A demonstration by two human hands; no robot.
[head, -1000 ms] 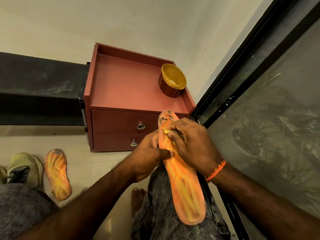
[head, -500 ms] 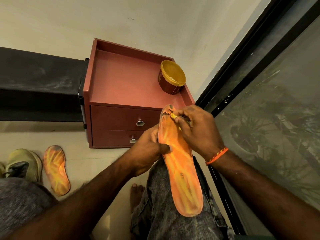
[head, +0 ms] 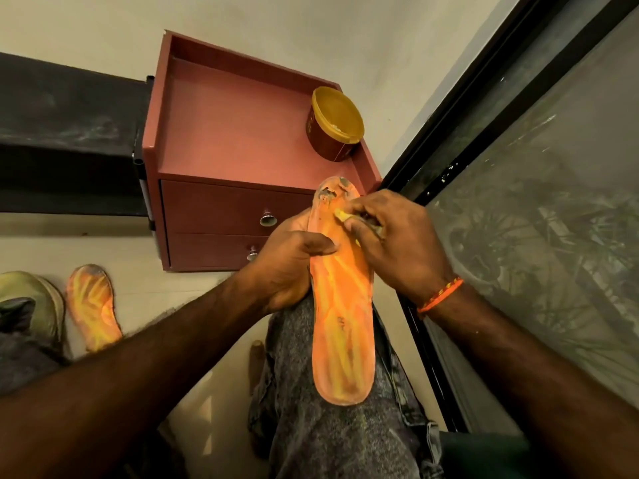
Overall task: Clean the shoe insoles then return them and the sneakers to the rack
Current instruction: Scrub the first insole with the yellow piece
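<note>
The thin, bendy insole (head: 340, 305) needs support: the left hand (head: 287, 267) grips its edge while the right hand (head: 394, 243) pinches a small yellow scrubber (head: 340, 216).

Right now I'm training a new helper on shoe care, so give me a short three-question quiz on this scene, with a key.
1. True or false: the insole being cleaned lies flat on the floor.
2. Which hand steadies that insole: left hand or right hand?
3. Where is the tub? A) on the cabinet B) on the floor C) in a drawer

Key
1. False: it rests on the person's knee.
2. Left; the right rubs near the worn toe end with something small and yellow.
3. A
</note>
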